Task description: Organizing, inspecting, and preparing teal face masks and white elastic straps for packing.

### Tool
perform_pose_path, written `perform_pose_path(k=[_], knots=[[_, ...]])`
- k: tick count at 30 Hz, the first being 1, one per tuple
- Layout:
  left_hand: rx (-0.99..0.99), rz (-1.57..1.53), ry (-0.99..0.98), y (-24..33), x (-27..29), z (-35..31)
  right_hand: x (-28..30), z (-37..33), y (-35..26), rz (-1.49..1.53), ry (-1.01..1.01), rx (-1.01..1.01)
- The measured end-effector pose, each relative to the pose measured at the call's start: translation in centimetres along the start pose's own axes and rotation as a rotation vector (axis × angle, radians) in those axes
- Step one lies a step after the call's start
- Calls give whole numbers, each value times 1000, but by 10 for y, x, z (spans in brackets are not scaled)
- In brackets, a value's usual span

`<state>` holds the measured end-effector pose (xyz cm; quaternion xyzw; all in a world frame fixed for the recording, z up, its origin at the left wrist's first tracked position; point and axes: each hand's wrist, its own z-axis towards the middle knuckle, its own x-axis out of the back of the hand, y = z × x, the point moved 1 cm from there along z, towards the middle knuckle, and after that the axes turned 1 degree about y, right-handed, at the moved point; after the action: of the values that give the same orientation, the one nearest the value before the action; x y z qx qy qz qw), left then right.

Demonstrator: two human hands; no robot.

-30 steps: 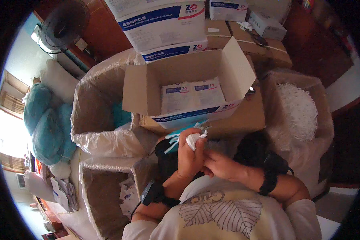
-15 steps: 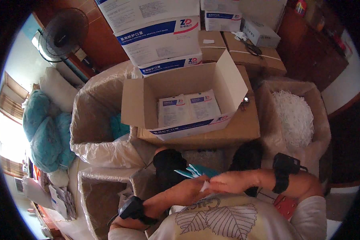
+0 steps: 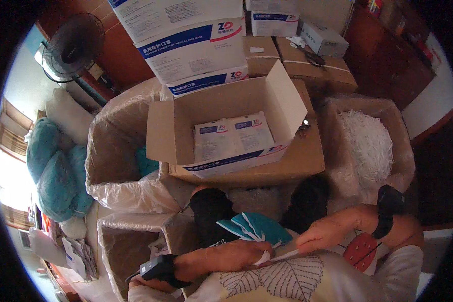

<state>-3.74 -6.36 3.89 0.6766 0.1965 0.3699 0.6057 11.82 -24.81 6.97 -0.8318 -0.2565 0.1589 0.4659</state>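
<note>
A small stack of teal face masks [image 3: 259,226] with white edges lies fanned out over my lap, just beyond my hands. My left hand [image 3: 246,253] is closed around a white strip [image 3: 262,259], part of which pokes out below the fingers. To the right, my right hand [image 3: 324,236] is closed too, its fingertips pinched at the right end of a pale strip. The pale strip spans the small gap between the hands; whether it is the same piece as the white one I cannot make out.
Ahead stands an open carton [image 3: 221,168] with flat white packets [image 3: 234,136], on a brown box [image 3: 307,161]. A lined box of white cords [image 3: 370,146] is at right; lined boxes [image 3: 131,194] stand at left. White cartons [image 3: 186,50] are stacked behind, beside a fan [image 3: 73,48].
My hands have drawn apart, the right one moving right and slightly down, the left staying near the middle and lower. More of the teal masks now shows between them.
</note>
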Motion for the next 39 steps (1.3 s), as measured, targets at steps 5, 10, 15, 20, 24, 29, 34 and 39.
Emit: perform_pose_path(k=[5, 10, 15, 20, 24, 29, 34, 39], knots=[[80, 94, -25, 14, 7, 6, -2, -12, -1, 74, 17, 5], [44, 202, -37, 12, 7, 12, -3, -19, 2, 66, 50, -7], [93, 180, -30, 14, 8, 7, -7, -19, 46, -22, 78, -11], [408, -212, 367, -23, 3, -52, 8, -84, 66, 313, 460, -351], [149, -1252, 1111, -34, 27, -35, 11, -37, 47, 633, 584, -159], [-250, -1578, 1151, -28, 42, -8, 14, 40, 30, 613, 511, 115], [-161, -1502, 1296, -24, 41, 15, 7, 83, -14, 456, 849, 293], [-133, -1452, 1250, -27, 34, 28, 11, 110, -20, 185, 1081, 444]])
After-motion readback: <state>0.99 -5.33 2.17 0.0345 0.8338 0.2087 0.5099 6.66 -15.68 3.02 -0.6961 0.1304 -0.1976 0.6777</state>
